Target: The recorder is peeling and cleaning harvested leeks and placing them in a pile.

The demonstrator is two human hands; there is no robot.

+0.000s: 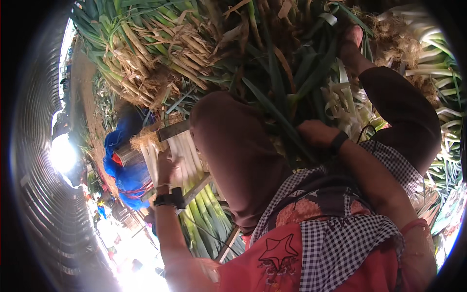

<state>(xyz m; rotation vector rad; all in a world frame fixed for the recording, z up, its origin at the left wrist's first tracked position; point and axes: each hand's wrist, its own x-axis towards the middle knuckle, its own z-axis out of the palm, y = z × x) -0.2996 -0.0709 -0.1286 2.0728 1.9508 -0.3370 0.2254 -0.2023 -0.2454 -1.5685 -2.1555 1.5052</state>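
On the left, long white-stemmed leeks with green leaves lie side by side across a wooden frame. My left hand is over their white stems near the root ends, beside a leek whose pale roots stick out past the frame. Its fingers are blurred, so their grip is unclear. In front of my lap, my right hand is closed at the long green leaves of a leek. The leaves partly hide its fingers.
A heap of untrimmed leeks with dry brown leaves lies at the far left. Peeled pale strips are beside my right leg. More white-stemmed leeks line the right edge. Blue plastic stands left of the frame, near a corrugated metal sheet.
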